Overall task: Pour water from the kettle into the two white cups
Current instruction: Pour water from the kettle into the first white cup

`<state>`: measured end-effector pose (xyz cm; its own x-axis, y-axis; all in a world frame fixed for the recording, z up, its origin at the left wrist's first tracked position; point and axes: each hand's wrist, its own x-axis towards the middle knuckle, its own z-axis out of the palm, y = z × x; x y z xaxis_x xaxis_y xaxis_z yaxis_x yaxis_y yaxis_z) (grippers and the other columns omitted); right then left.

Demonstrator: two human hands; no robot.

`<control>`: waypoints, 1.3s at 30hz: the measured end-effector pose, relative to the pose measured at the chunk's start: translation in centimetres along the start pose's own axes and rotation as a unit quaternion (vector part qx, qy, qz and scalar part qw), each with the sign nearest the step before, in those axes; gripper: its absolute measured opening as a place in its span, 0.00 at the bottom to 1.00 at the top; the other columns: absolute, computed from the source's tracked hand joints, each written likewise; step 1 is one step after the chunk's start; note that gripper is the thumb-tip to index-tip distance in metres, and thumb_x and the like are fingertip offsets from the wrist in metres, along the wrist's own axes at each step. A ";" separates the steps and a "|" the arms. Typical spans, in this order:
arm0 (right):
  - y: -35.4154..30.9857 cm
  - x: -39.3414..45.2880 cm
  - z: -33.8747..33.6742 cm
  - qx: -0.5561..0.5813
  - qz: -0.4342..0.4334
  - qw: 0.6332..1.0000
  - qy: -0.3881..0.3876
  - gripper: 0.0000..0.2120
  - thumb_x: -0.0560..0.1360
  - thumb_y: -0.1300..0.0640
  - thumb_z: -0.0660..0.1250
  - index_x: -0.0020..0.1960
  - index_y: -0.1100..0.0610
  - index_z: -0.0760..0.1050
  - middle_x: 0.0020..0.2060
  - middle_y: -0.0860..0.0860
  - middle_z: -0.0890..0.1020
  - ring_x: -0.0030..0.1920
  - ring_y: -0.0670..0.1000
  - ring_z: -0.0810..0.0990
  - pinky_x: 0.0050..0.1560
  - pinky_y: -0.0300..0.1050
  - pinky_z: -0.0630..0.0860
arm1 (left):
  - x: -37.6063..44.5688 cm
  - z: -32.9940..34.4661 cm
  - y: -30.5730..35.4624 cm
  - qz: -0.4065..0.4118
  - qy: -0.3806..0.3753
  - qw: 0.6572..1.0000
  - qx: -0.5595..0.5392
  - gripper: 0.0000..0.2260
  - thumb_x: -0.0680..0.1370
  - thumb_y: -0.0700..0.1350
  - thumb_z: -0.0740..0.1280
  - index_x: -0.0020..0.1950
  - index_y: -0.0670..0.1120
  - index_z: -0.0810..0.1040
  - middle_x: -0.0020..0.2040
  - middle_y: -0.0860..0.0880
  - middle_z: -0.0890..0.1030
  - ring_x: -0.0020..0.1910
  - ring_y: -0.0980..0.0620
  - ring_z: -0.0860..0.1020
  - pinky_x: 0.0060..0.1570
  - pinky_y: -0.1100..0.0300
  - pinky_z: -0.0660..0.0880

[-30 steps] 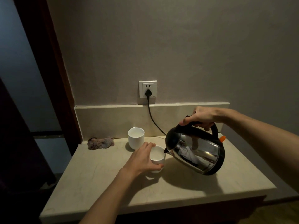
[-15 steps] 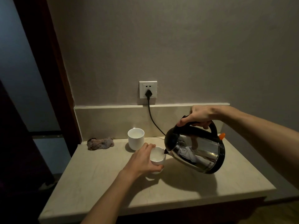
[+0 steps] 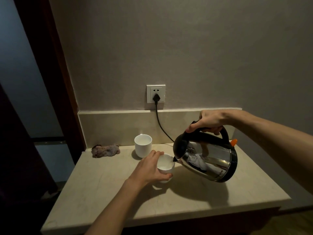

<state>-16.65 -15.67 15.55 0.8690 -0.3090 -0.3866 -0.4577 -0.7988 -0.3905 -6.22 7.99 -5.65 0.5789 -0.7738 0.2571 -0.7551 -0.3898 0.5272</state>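
**Kettle tipped over the near cup**

A small dark mark sits low on the kettle (image 3: 205, 156) body near its base; it is too small to read. No other writing can be made out.

The right hand (image 3: 210, 120) comes in from the right with the forearm stretched across the frame. Its fingers are wrapped tight around the black handle at the kettle's top, the thumb lying forward along the handle. The left hand (image 3: 149, 168) reaches from the near edge, palm toward the near cup (image 3: 165, 164), fingers curled around its left side and the thumb across its near wall, clamped on it. The two hands are apart, with the cup and spout between them.

The kettle is polished steel with a black lid, spout, handle and base ring, and an orange tab at its right. It is held off the surface (image 3: 220, 199), tilted left, its spout tip just over the right rim of the near cup. That cup is white and shows a pale, lit interior; whether it rests on the surface or is lifted cannot be told. The far cup (image 3: 143, 145), also white, stands upright near the back ledge, left of the kettle.

A black cord (image 3: 160, 126) runs from a plug in the wall socket (image 3: 155, 94) down behind the kettle. A crumpled cloth (image 3: 105, 150) lies at the far left.
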 end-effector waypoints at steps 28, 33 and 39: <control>-1.4 0.0 -0.3 -0.030 0.006 0.999 -0.028 0.21 0.73 0.38 0.71 0.35 0.55 0.76 0.24 0.48 0.70 0.24 0.48 0.66 0.26 0.39 0.66 | 0.1 0.0 0.0 -0.004 -0.008 1.000 0.000 0.43 0.64 0.69 0.72 0.74 0.52 0.67 0.62 0.54 0.73 0.57 0.52 0.74 0.57 0.54 0.76; -1.9 -0.1 -0.3 -0.036 0.009 0.999 -0.032 0.21 0.73 0.38 0.71 0.35 0.55 0.76 0.24 0.48 0.70 0.23 0.47 0.66 0.26 0.39 0.65 | 0.1 0.0 0.0 -0.002 -0.012 1.000 -0.001 0.43 0.65 0.69 0.72 0.74 0.51 0.66 0.62 0.54 0.72 0.58 0.52 0.74 0.57 0.55 0.76; -2.1 -0.1 -0.4 -0.048 0.005 0.998 -0.029 0.22 0.73 0.37 0.70 0.37 0.56 0.78 0.24 0.48 0.71 0.23 0.47 0.67 0.26 0.39 0.66 | 0.1 0.1 0.0 0.001 -0.004 1.000 0.010 0.43 0.64 0.69 0.71 0.74 0.51 0.67 0.60 0.54 0.72 0.57 0.53 0.74 0.55 0.56 0.75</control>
<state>-15.72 -14.12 16.74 0.8502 -0.2892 -0.4400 -0.4447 -0.8419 -0.3058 -6.21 7.88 -5.70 0.5749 -0.7784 0.2522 -0.7624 -0.3978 0.5104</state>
